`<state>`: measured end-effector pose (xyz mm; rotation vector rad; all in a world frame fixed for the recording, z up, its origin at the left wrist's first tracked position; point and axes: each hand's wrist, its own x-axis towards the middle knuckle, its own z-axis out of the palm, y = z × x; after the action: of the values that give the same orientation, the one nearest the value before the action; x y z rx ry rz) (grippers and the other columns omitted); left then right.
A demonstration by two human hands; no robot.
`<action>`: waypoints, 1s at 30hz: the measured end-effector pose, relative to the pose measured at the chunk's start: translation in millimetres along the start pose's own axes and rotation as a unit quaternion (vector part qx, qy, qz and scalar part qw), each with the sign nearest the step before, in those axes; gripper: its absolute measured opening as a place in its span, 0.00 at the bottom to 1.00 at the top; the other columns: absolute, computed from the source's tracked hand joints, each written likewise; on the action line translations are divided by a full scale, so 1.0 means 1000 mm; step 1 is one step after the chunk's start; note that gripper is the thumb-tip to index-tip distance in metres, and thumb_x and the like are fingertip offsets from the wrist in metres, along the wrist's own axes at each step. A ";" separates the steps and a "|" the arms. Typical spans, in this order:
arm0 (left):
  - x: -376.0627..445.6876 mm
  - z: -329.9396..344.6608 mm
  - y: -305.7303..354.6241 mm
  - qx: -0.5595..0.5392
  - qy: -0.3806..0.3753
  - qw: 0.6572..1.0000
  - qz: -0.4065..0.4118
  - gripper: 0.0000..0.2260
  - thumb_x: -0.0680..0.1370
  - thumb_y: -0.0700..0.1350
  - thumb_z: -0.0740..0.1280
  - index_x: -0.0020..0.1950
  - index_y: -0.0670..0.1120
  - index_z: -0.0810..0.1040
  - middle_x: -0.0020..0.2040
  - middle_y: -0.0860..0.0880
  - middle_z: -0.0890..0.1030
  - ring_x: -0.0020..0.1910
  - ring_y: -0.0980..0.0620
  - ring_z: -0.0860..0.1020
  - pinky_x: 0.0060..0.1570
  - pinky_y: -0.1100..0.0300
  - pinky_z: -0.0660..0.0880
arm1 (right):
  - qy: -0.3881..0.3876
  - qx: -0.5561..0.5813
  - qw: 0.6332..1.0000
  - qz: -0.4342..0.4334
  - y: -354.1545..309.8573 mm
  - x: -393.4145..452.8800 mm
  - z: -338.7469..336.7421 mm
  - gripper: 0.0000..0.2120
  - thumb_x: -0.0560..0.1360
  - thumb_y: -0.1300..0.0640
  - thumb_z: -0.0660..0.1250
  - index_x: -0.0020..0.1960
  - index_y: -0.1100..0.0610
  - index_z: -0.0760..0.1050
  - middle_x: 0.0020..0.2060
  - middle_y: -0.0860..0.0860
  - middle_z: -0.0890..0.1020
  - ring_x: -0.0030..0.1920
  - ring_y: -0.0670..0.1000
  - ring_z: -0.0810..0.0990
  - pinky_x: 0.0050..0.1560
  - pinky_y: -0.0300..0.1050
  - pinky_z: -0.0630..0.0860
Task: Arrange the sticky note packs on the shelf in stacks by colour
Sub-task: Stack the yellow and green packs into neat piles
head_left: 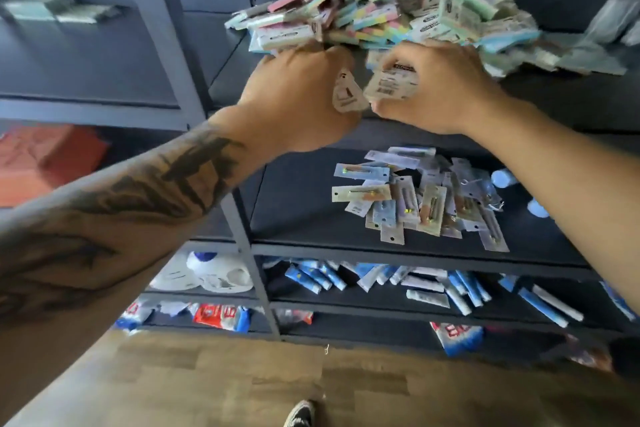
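Dark shelving (540, 97) carried a jumbled pile of sticky note packs (374, 14). Left hand (298, 97) and right hand (436, 87) each seemingly gripped a pack at its front; sorting by colour first would help.

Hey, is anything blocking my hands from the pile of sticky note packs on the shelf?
Nothing visible does. The left hand and right hand are already at the front edge of the sticky note pile, each gripping a pack.

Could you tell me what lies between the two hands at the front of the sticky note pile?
In the head view, only packs: one gripped by the left hand, one by the right hand.
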<state>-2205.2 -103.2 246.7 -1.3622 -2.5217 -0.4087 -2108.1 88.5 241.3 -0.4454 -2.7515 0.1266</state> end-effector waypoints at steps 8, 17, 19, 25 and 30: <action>-0.149 -0.058 -0.099 0.087 -0.055 0.983 -0.153 0.28 0.72 0.64 0.70 0.71 0.61 0.70 0.63 0.50 0.77 0.61 0.43 0.77 0.60 0.47 0.72 | -0.045 0.082 0.980 -0.177 -0.161 -0.025 0.039 0.26 0.65 0.32 0.65 0.59 0.41 0.75 0.52 0.47 0.81 0.56 0.55 0.78 0.61 0.55 0.72; -0.290 -0.116 -0.294 0.113 -0.034 0.954 -0.276 0.28 0.73 0.63 0.71 0.72 0.61 0.70 0.63 0.50 0.77 0.63 0.43 0.77 0.61 0.48 0.72 | -0.094 0.093 0.953 -0.272 -0.383 0.018 0.093 0.26 0.66 0.32 0.65 0.62 0.39 0.73 0.54 0.46 0.78 0.58 0.53 0.76 0.65 0.54 0.67; -0.316 -0.130 -0.339 0.117 -0.029 0.950 -0.289 0.29 0.73 0.63 0.71 0.73 0.61 0.70 0.65 0.50 0.76 0.63 0.43 0.77 0.61 0.48 0.73 | -0.092 0.101 0.948 -0.286 -0.432 0.034 0.106 0.28 0.65 0.31 0.63 0.62 0.39 0.74 0.55 0.46 0.78 0.59 0.54 0.76 0.65 0.53 0.66; -0.360 -0.160 -0.448 0.112 -0.029 0.938 -0.328 0.31 0.73 0.62 0.71 0.75 0.59 0.69 0.68 0.49 0.76 0.65 0.44 0.76 0.62 0.48 0.71 | -0.100 0.128 0.937 -0.310 -0.547 0.081 0.136 0.31 0.62 0.29 0.62 0.62 0.39 0.74 0.56 0.47 0.79 0.60 0.53 0.76 0.67 0.56 0.67; -0.368 -0.172 -0.519 0.102 -0.012 0.938 -0.332 0.31 0.74 0.63 0.71 0.76 0.59 0.69 0.69 0.50 0.76 0.66 0.45 0.76 0.62 0.47 0.72 | -0.097 0.121 0.930 -0.332 -0.623 0.131 0.150 0.32 0.62 0.27 0.61 0.62 0.39 0.74 0.54 0.47 0.78 0.59 0.54 0.76 0.67 0.56 0.67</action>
<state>-2432.3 -721.3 214.5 -0.4135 -2.8908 -0.2302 -2457.9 -464.1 231.9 0.5962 -2.8540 0.3442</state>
